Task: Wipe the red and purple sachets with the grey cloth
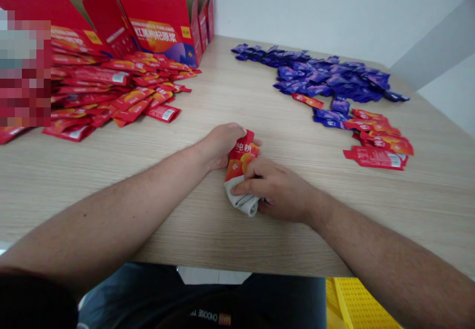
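Observation:
My left hand [224, 143] grips the top end of a red and orange pouch [240, 163] with white lettering, its thumb near the corner. In my right hand [274, 185] is a folded pale grey cloth [241, 198], pinched against the pouch's lower end and covering it. The two hands meet over the middle of the wooden table. Some fingers of each hand are hidden behind the pouch and cloth.
Red pouches [118, 91] lie heaped at the left, before tall red cartons [156, 12]. Blue pouches [326, 74] are piled at the back right, with several red pouches [386, 136] nearer. A yellow crate [358, 299] stands below the table's front edge.

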The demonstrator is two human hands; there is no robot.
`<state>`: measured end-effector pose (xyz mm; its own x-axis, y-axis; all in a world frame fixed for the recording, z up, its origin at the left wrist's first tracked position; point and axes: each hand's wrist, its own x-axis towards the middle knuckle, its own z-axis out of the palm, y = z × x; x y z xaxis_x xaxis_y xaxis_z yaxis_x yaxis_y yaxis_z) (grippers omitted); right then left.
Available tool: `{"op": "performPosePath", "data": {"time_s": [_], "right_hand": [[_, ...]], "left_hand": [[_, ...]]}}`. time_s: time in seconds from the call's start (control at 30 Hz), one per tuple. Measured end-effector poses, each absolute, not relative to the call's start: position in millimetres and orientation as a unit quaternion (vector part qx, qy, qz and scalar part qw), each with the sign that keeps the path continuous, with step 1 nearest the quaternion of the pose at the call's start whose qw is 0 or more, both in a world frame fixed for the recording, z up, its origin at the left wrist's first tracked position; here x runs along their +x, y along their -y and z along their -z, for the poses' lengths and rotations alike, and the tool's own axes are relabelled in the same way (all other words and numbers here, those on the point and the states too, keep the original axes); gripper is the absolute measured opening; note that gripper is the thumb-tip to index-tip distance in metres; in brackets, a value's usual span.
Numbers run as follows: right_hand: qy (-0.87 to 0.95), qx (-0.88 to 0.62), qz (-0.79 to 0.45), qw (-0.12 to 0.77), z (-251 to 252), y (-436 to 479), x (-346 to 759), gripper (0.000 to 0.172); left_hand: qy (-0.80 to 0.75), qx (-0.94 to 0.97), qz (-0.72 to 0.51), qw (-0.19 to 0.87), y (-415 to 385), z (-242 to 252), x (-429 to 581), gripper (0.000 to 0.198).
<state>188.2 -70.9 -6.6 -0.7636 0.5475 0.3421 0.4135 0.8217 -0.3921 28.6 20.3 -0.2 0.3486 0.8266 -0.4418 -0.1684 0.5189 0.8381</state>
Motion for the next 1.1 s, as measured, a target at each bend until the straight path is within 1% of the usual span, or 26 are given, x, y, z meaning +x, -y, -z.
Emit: {"op": "performPosePath", "data": {"time_s": [0.1, 0.2, 0.33, 0.43, 0.53, 0.63, 0.67, 0.73, 0.8, 0.87, 0.93, 0.97, 1.03, 1.1], "right_hand": [[0.883, -0.292, -0.207, 0.302, 9.0, 57.7, 200.0, 0.027], [0.868, -0.291, -0.215, 0.341, 10.7, 47.9, 206.5, 0.027], [0.848, -0.318, -0.237, 0.351, 11.8, 43.4, 209.2, 0.028], [0.818, -0.349, -0.278, 0.363, 11.1, 42.0, 210.3, 0.023], [0.786, -0.368, -0.331, 0.371, 10.1, 39.7, 212.9, 0.023], [0.73, -0.396, -0.4, 0.387, 10.5, 36.5, 218.5, 0.028], [0.703, -0.405, -0.423, 0.403, 10.6, 35.4, 221.0, 0.032], [0.65, -0.425, -0.446, 0.445, 9.6, 33.5, 226.3, 0.038], [0.629, -0.443, -0.414, 0.486, 6.4, 32.9, 230.5, 0.037], [0.671, -0.453, -0.32, 0.492, 2.2, 34.1, 231.7, 0.029], [0.739, -0.452, -0.196, 0.459, -0.6, 37.0, 228.6, 0.02], [0.77, -0.445, -0.14, 0.435, -0.9, 39.0, 225.4, 0.019], [0.814, -0.429, -0.061, 0.388, 0.4, 43.4, 216.8, 0.022], [0.848, -0.405, -0.032, 0.34, 1.9, 48.5, 207.8, 0.026]], "left_hand": [[-0.427, 0.298, -0.299, 0.8, -25.7, -0.1, 23.4, 0.014], [-0.388, 0.267, -0.278, 0.837, -30.2, 1.9, 19.5, 0.024], [-0.374, 0.272, -0.302, 0.834, -29.6, 3.1, 18.5, 0.021], [-0.352, 0.267, -0.284, 0.851, -26.7, 1.1, 17.6, 0.016], [-0.342, 0.243, -0.288, 0.861, -25.8, -1.5, 16.4, 0.014], [-0.347, 0.233, -0.339, 0.843, -27.2, -2.3, 17.1, 0.014], [-0.348, 0.242, -0.353, 0.834, -27.5, -1.9, 18.0, 0.016], [-0.352, 0.277, -0.367, 0.815, -27.2, -0.2, 20.9, 0.011], [-0.367, 0.318, -0.375, 0.79, -25.3, 2.5, 25.0, 0.007], [-0.39, 0.349, -0.389, 0.758, -22.6, 5.6, 29.9, 0.013], [-0.409, 0.375, -0.403, 0.728, -20.2, 8.6, 34.4, 0.017], [-0.417, 0.387, -0.408, 0.714, -19.5, 10.0, 36.2, 0.018], [-0.433, 0.406, -0.414, 0.69, -18.9, 11.7, 38.6, 0.019], [-0.45, 0.416, -0.409, 0.676, -19.0, 12.0, 39.4, 0.019]]}}
